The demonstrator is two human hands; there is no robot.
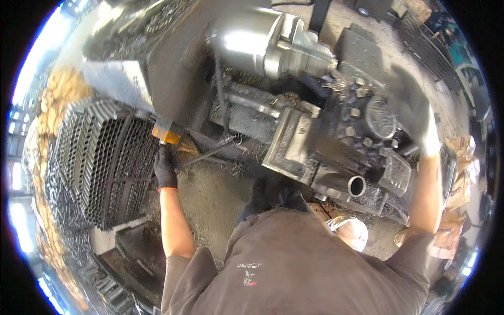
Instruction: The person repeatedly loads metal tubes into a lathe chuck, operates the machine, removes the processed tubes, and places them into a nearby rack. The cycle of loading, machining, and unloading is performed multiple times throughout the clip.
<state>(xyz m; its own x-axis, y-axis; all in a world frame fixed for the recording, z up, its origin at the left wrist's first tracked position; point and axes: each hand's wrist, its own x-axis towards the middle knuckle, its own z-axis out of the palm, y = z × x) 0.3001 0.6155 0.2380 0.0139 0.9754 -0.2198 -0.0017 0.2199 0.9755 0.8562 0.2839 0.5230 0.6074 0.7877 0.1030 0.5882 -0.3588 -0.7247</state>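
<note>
My left hand (165, 167), in a dark glove with an orange cuff, is closed just below an orange block (167, 135) on the side of a lathe. A short shiny stub comes from the block toward my fingers; what they grip is hidden. My right hand (417, 107) is at the right of the lathe's tool carriage (352, 123), its glove smeared by motion, so its fingers do not show. A bright metal cylinder sits in the chuck area (249, 44) at the top. Nearer me, a short hollow tube end (356, 186) faces my body on the carriage.
Stacked metal tubes (107, 163) stand at the left, close to my left arm. A thin rod (210, 152) slants beside the lathe bed. Metal shavings (338, 81) lie on the carriage. A white rounded object (350, 233) and brown sacks (451, 231) are at the lower right.
</note>
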